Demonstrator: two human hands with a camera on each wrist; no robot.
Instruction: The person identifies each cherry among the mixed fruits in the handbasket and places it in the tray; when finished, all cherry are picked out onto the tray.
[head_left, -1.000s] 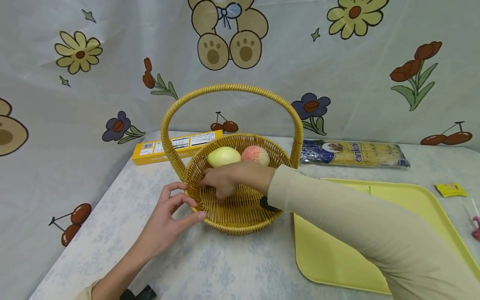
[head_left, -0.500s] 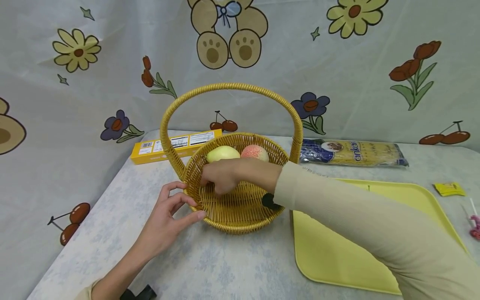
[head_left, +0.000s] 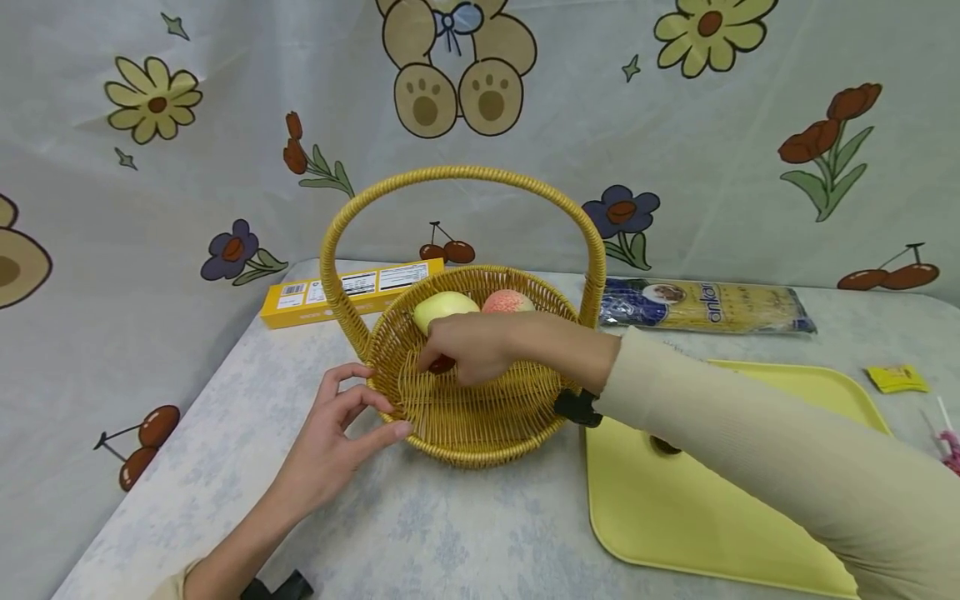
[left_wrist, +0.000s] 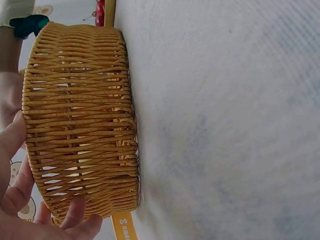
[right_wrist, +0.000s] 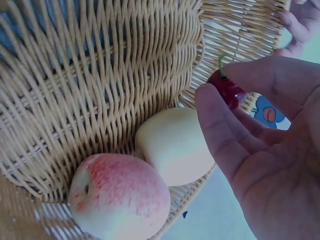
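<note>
A yellow wicker basket [head_left: 480, 450] with a tall arched handle stands mid-table. My right hand [head_left: 480, 346] reaches inside it, pinching a dark red cherry [right_wrist: 231, 92] with a green stem between thumb and fingers. Beyond that hand, a pale yellow-green fruit [head_left: 444, 308] and a pink-and-cream peach [head_left: 508, 301] lie side by side at the back of the basket. My left hand [head_left: 337, 433] rests on the basket's left side, fingers spread and touching its rim and outer wall. In the left wrist view, that wall [left_wrist: 80, 110] fills the left part.
Right of the basket lies a yellow tray [head_left: 675, 517], partly under my right sleeve, with a dark round thing [head_left: 664, 446] on it. Behind are a yellow box [head_left: 300, 307] and a pack of noodles [head_left: 705, 307]. A yellow wrapped sweet [head_left: 897, 378] and a lollipop [head_left: 949, 442] lie far right.
My right hand has moved a little to the right within the basket, and the cherry now shows beneath its fingers. A dark round thing on the tray has come into view. My left hand stays put.
</note>
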